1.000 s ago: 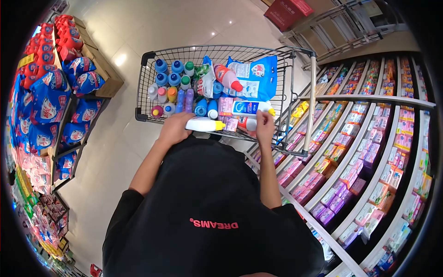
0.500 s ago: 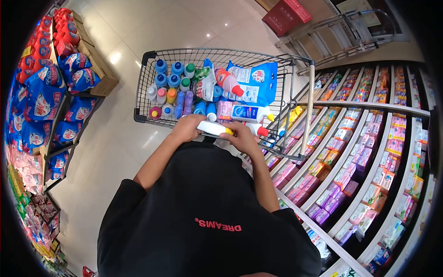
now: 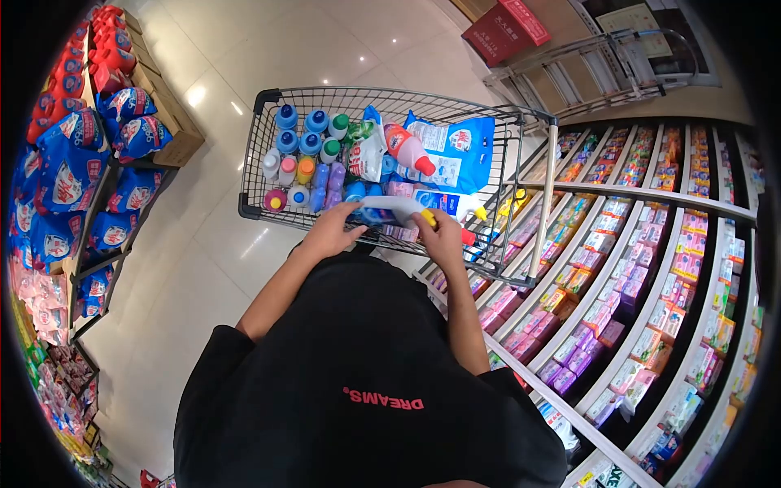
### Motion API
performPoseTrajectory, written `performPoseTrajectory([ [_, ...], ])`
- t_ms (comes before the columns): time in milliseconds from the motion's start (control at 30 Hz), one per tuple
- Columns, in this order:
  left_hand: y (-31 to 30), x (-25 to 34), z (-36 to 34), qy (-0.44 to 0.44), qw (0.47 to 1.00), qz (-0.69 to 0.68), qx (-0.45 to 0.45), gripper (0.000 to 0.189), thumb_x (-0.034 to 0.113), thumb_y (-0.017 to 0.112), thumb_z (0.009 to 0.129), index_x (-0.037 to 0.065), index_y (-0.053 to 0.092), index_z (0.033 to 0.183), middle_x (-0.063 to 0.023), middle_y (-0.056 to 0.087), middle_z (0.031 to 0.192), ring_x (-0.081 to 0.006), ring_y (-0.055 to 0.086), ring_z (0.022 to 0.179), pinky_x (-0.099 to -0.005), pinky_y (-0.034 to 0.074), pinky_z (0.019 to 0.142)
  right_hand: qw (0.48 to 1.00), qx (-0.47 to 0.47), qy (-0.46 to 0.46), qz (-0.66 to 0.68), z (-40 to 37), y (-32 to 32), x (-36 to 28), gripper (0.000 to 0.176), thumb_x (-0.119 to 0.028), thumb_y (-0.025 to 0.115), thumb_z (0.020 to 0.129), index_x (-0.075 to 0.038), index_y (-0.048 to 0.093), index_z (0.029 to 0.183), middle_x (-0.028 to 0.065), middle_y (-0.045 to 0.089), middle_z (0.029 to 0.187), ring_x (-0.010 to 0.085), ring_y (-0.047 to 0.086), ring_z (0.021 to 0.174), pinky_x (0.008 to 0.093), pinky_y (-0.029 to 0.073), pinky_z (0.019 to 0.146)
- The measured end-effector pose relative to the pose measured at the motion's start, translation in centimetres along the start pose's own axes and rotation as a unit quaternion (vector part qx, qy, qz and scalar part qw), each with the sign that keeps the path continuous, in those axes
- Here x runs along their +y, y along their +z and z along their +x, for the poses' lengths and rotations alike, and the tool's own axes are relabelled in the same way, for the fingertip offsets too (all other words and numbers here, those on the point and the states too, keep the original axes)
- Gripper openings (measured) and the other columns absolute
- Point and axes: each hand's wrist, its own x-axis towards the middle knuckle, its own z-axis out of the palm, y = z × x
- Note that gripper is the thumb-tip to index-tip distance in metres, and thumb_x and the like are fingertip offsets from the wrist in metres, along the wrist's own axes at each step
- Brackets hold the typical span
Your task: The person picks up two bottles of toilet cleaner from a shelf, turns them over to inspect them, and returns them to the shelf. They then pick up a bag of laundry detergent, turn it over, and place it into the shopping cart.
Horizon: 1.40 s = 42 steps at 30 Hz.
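Note:
Over the near rim of a wire shopping cart I hold a white bottle with a blue label and a yellow cap, slightly blurred. My left hand grips its base end, while my right hand has its fingers round the capped neck. The bottle lies on its side. Below and beyond it, the cart holds several upright bottles with blue, green, pink and orange caps, a pink bottle with a red cap, and a blue-and-white detergent bag. Another blue-labelled bottle lies beside the bag, partly hidden.
Shelves of packaged soap bars run along the right, close to the cart. To the left stands a rack with blue detergent bags and red jugs. A folded metal ladder and a red box are at the back right.
The bottle has turned in my hands so that its blue label shows, and it has risen a little over the cart. My right hand has shifted right with the cap end.

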Motion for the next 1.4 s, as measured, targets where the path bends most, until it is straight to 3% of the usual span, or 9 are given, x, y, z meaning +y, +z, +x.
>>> performPoseTrajectory([
  [300, -0.4, -7.3, -2.0, -0.141, 0.987, 0.08, -0.012, 0.05, 0.043, 0.065, 0.089, 0.004, 0.066, 0.121, -0.0191, 0.064, 0.124, -0.0363, 0.054, 0.122, -0.0469, 0.034, 0.11, 0.979, 0.171, 0.101, 0.053, 1.4, -1.5, 6.1, 0.044, -0.038, 0.071, 0.091, 0.005, 0.071, 0.098, 0.0046, 0.062, 0.063, 0.009, 0.055, 0.057, 0.0263, 0.044, 0.053],
  [533, 0.9, -12.5, -2.3, -0.181, 0.959, 0.158, -0.147, 0.059, 0.059, 0.048, 0.094, 0.012, 0.068, 0.124, -0.0156, 0.059, 0.133, -0.0351, 0.043, 0.132, -0.0549, 0.013, 0.116, 0.949, 0.108, 0.135, 0.265, 4.3, 0.4, 3.5, 0.038, -0.034, 0.07, 0.093, 0.004, 0.067, 0.092, 0.003, 0.06, 0.065, 0.0093, 0.057, 0.055, 0.0242, 0.048, 0.05],
  [600, 0.9, -12.7, -2.0, -0.182, 0.96, 0.149, -0.153, 0.057, 0.058, 0.049, 0.094, 0.013, 0.068, 0.123, -0.014, 0.059, 0.134, -0.0361, 0.041, 0.133, -0.0554, 0.014, 0.115, 0.89, 0.121, 0.209, 0.387, 6.2, 1.8, 1.8, 0.036, -0.033, 0.069, 0.094, 0.002, 0.065, 0.088, 0.0036, 0.059, 0.067, 0.0104, 0.056, 0.055, 0.0276, 0.053, 0.051],
  [1000, 1.2, -12.9, -2.4, -0.18, 0.967, 0.12, -0.138, 0.048, 0.053, 0.052, 0.094, 0.018, 0.07, 0.121, -0.0083, 0.062, 0.128, -0.0353, 0.041, 0.127, -0.0516, 0.018, 0.112, 0.886, 0.023, 0.22, 0.407, 21.2, 12.3, 0.6, 0.037, -0.034, 0.057, 0.101, -0.003, 0.057, 0.08, 0.0049, 0.053, 0.064, 0.0164, 0.054, 0.055, 0.032, 0.054, 0.057],
  [1133, 1.5, -12.9, -2.3, -0.192, 0.967, 0.112, -0.122, 0.047, 0.053, 0.052, 0.093, 0.018, 0.07, 0.12, -0.0082, 0.062, 0.128, -0.0356, 0.041, 0.128, -0.0508, 0.018, 0.112, 0.85, -0.011, 0.237, 0.471, 23.8, 13.9, 3.1, 0.023, -0.023, 0.054, 0.102, -0.003, 0.057, 0.093, 0.0047, 0.056, 0.073, 0.0167, 0.057, 0.065, 0.0357, 0.059, 0.074],
  [1167, 1.5, -13.0, -2.3, -0.196, 0.966, 0.111, -0.127, 0.047, 0.053, 0.053, 0.093, 0.019, 0.07, 0.121, -0.0082, 0.062, 0.129, -0.0358, 0.041, 0.128, -0.0505, 0.018, 0.112, 0.832, -0.013, 0.249, 0.495, 24.3, 14.0, 3.8, 0.018, -0.018, 0.051, 0.103, -0.001, 0.056, 0.107, 0.0093, 0.06, 0.09, 0.0195, 0.062, 0.077, 0.0403, 0.059, 0.087],
  [1200, 1.5, -13.1, -2.3, -0.199, 0.965, 0.111, -0.132, 0.047, 0.054, 0.053, 0.093, 0.019, 0.069, 0.121, -0.0081, 0.062, 0.129, -0.036, 0.041, 0.128, -0.0501, 0.018, 0.112, 0.832, -0.015, 0.247, 0.497, 24.5, 13.9, 3.7, 0.018, -0.018, 0.051, 0.103, -0.001, 0.056, 0.107, 0.0093, 0.06, 0.09, 0.0195, 0.062, 0.077, 0.0403, 0.059, 0.087],
  [1267, 1.5, -13.1, -2.3, -0.203, 0.964, 0.112, -0.129, 0.048, 0.054, 0.053, 0.093, 0.019, 0.069, 0.121, -0.0081, 0.062, 0.131, -0.0361, 0.041, 0.129, -0.0499, 0.018, 0.112, 0.789, -0.04, 0.252, 0.559, 24.3, 13.5, 3.9, 0.033, -0.02, 0.046, 0.105, 0.002, 0.047, 0.129, 0.0184, 0.057, 0.118, 0.0294, 0.063, 0.101, 0.044, 0.056, 0.096],
  [1400, 1.3, -12.9, -2.0, -0.211, 0.964, 0.1, -0.13, 0.047, 0.054, 0.056, 0.091, 0.02, 0.071, 0.119, -0.0091, 0.065, 0.125, -0.0343, 0.043, 0.128, -0.0481, 0.018, 0.112, 0.706, -0.091, 0.228, 0.664, 23.8, 11.9, 5.2, 0.035, -0.008, 0.046, 0.101, 0.002, 0.041, 0.135, 0.0217, 0.052, 0.133, 0.0369, 0.055, 0.124, 0.0449, 0.049, 0.107],
])
